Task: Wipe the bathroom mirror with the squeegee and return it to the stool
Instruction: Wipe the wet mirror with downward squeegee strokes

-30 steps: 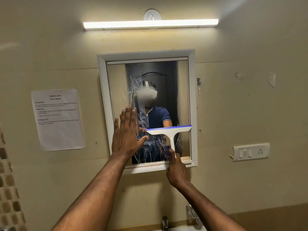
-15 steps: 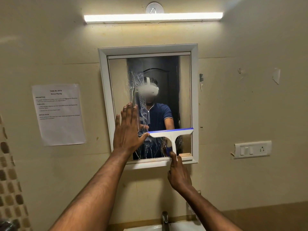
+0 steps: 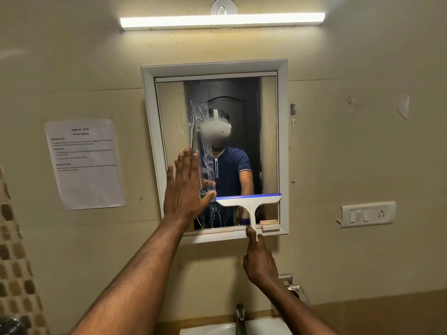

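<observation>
A white-framed mirror (image 3: 283, 141) hangs on the beige wall. Water streaks run down its left-middle part. The white squeegee (image 3: 250, 204) with a blue rubber edge lies flat on the lower right of the glass, blade level and reaching the right frame. My right hand (image 3: 260, 262) grips its handle from below, at the mirror's bottom frame. My left hand (image 3: 185, 189) is pressed flat on the glass at the lower left, fingers together and pointing up, thumb near the blade's left end. The stool is not in view.
A tube light (image 3: 222, 20) is mounted above the mirror. A printed sheet (image 3: 84, 163) is taped to the wall at the left. A switch plate (image 3: 367, 213) sits at the right. A tap (image 3: 240, 315) and a white basin (image 3: 212, 330) are below.
The squeegee has slid down the right side of the mirror, my right hand dropping below the frame. My left hand stays flat on the glass.
</observation>
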